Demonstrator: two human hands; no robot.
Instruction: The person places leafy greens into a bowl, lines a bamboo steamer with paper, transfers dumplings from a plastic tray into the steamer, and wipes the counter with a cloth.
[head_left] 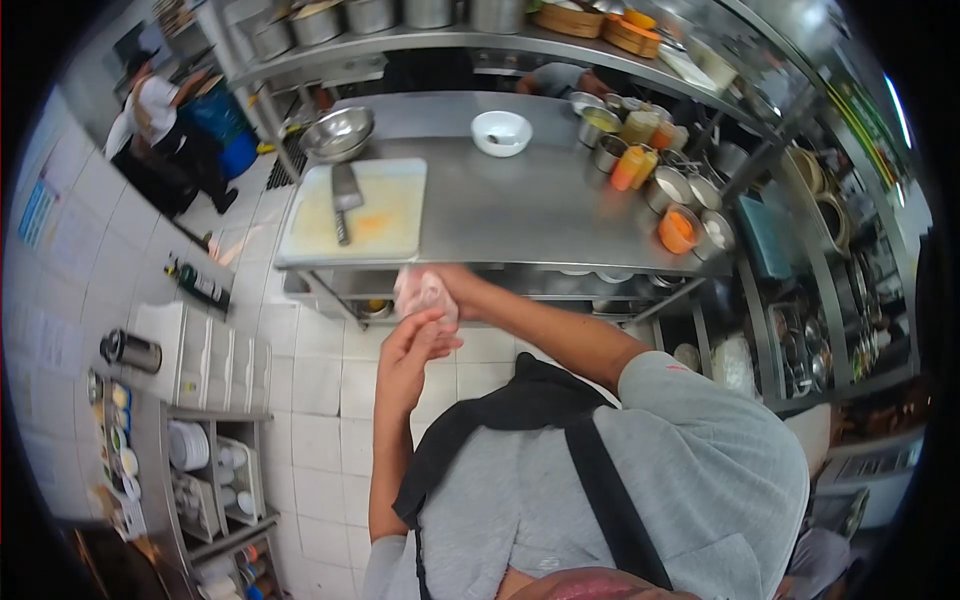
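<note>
My right hand [428,294] is raised in front of the table's near edge. A thin, pale, see-through covering [410,288] wraps it, which looks like a plastic glove. Blur hides how its fingers are set. Just below it is my left hand [408,350], bare, with fingers apart and their tips close to the covered hand; whether they touch I cannot tell. Beyond both hands, a white cutting board [390,215] with orange stains lies on the steel table [480,215]. A cleaver [345,190] with a dark handle rests on the board.
Metal bowls [340,132] stand behind the board, with a white bowl [501,133] farther right. Sauce bottles [630,168] and several containers line the table's right side. An overhead shelf [400,50] holds pots. Another person [155,110] stands at the far left by a blue barrel [238,150].
</note>
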